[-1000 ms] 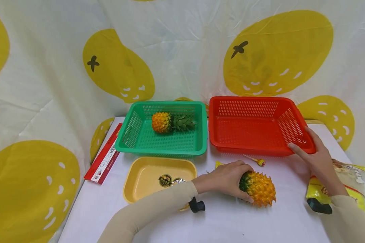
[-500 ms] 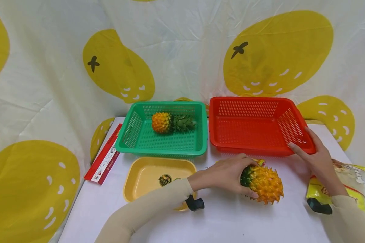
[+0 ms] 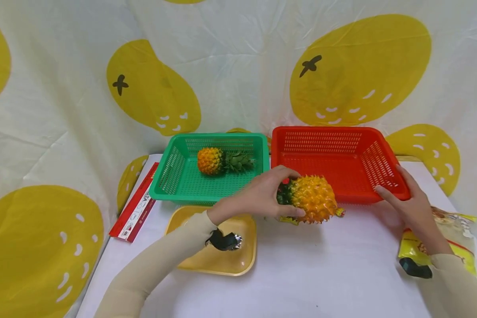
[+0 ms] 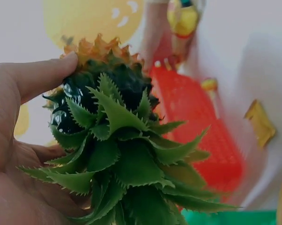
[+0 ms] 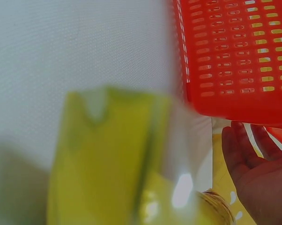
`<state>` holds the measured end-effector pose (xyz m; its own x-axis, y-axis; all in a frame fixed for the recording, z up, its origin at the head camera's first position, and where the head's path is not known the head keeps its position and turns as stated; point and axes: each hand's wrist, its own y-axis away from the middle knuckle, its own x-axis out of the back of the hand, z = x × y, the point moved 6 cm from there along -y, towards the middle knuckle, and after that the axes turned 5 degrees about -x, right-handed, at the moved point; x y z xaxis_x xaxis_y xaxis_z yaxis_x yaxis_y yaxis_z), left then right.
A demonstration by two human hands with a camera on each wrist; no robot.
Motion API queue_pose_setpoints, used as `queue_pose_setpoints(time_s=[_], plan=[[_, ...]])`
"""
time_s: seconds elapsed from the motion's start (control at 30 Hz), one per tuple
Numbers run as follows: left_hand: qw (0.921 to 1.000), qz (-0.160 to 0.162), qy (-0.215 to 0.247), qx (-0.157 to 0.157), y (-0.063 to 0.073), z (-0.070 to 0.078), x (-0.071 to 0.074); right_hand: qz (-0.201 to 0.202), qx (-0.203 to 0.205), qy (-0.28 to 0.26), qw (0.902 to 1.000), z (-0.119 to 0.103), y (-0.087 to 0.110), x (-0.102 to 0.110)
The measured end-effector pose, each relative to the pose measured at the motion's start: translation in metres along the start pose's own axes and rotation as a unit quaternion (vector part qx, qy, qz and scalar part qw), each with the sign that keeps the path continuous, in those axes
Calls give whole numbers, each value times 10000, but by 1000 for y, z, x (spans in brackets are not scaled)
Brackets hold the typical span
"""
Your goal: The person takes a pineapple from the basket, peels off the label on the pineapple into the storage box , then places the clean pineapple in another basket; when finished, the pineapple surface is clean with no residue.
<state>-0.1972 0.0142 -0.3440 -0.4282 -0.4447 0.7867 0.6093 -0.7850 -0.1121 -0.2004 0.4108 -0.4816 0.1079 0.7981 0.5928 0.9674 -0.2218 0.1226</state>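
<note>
My left hand (image 3: pixel 262 194) grips a spiky orange pineapple (image 3: pixel 314 198) near its crown and holds it above the table, just in front of the red basket (image 3: pixel 342 197). In the left wrist view, the thumb presses on the fruit and the green toothed leaves (image 4: pixel 131 164) point toward the camera. My right hand (image 3: pixel 411 207) holds the near right corner of the red basket, with the thumb at the front rim and the fingers along the right side. A second pineapple (image 3: pixel 210 160) lies on its side in the green basket (image 3: pixel 171 196).
A yellow tray (image 3: pixel 246 265) with a foil-wrapped item stands in front of the green basket. A red and white box (image 3: pixel 137 207) lies at the left, a yellow snack bag (image 3: pixel 459 240) at the right. Small wrapped sweets (image 3: pixel 340 212) lie before the red basket.
My left hand has lifted the pineapple and carried it left and away from me, toward the red basket's front rim. The right hand has stayed on the basket's corner.
</note>
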Motion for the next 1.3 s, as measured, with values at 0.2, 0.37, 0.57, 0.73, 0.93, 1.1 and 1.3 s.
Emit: queue_pose_setpoints(time_s=[0.2, 0.37, 0.57, 0.73, 0.93, 1.1, 1.3], plan=[[9997, 232, -105, 61, 11, -16, 36, 66, 36, 69, 9999, 0, 0, 1], [9987, 327, -382, 17, 15, -41, 61, 79, 44, -15, 10000, 0, 1, 1], [9991, 12, -412, 80, 18, -80, 80, 57, 41, -34, 10000, 1, 1, 2], [9987, -317, -288, 279, 24, -105, 85, 2, -13, 14, 10000, 1, 2, 0], [9953, -549, 191, 769, 29, -130, 89, 23, 36, -11, 10000, -1, 1, -4], [9919, -620, 516, 978, 31, -149, 91, 111, 108, -94, 9998, -3, 0, -2], [9913, -763, 226, 1046, 37, -168, 89, 159, 62, -84, 9998, -1, 0, 1]])
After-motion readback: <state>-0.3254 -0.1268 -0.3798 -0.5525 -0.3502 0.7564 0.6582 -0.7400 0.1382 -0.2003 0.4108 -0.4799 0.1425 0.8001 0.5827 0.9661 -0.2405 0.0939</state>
